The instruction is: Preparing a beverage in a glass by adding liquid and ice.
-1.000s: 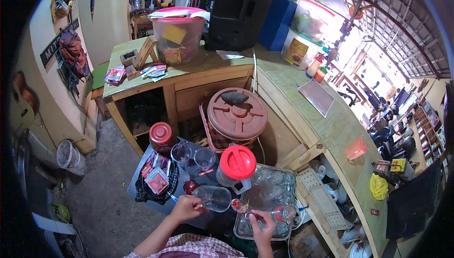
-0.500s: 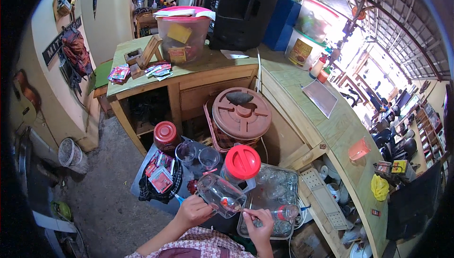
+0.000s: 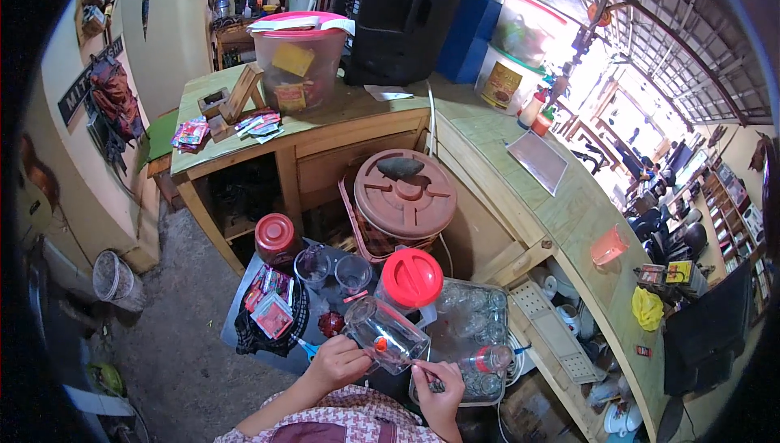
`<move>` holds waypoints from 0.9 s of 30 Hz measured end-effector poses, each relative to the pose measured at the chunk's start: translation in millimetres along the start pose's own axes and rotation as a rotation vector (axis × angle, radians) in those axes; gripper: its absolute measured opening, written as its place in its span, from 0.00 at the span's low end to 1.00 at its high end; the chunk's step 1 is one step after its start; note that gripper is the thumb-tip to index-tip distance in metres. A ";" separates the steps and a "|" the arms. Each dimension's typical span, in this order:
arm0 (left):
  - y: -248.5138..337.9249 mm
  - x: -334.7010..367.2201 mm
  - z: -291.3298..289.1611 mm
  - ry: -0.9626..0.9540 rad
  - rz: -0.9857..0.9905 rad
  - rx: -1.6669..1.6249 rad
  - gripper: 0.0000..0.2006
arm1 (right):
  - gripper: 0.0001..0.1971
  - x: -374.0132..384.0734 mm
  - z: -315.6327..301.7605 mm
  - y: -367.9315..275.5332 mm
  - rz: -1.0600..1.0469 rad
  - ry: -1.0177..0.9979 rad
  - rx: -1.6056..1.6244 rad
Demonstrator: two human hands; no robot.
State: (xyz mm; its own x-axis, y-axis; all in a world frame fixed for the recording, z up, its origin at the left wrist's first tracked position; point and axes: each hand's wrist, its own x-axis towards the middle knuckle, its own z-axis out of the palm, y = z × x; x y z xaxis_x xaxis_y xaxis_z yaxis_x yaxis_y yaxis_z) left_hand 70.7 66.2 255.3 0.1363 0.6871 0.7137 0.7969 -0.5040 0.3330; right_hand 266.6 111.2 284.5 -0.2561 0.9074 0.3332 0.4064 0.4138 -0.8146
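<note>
A clear plastic pitcher [image 3: 398, 327] is tilted on its side in front of me, with a small orange-red bit showing in it. My left hand [image 3: 340, 360] is closed on the pitcher's near left side. The fingers of my right hand [image 3: 439, 390] are pinched together at its right end; what they hold is too small to make out. Just beyond stands a red-lidded pitcher [image 3: 412, 279]. To the right, a metal tray [image 3: 505, 321] carries several glasses and a glass jar with a red band [image 3: 492, 358].
Left of the pitcher are scissors [image 3: 307, 349], sachets [image 3: 271, 315] in a black basket, two clear cups [image 3: 353, 272] and a red-lidded jar [image 3: 275, 236]. A brown lidded bucket [image 3: 406, 207] stands farther back. The wooden counter [image 3: 487, 138] curves around, bearing an orange cup [image 3: 608, 246].
The view has shifted slightly, so the surroundings sit a little farther left. The pitcher is still held in my left hand, turned slightly, and my right hand keeps its pinch at the end.
</note>
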 end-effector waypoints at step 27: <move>-3.9 -12.0 5.4 -0.059 -0.032 -0.014 0.09 | 0.08 -9.3 16.5 18.7 0.504 -0.112 0.478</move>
State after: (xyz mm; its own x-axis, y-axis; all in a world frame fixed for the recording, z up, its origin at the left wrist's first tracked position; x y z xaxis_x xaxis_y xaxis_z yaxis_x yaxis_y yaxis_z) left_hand 69.2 62.8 242.1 0.1457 0.7327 0.6647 0.7931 -0.4882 0.3642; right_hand 262.1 109.3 258.4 -0.2371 0.9565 -0.1698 0.0763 -0.1559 -0.9848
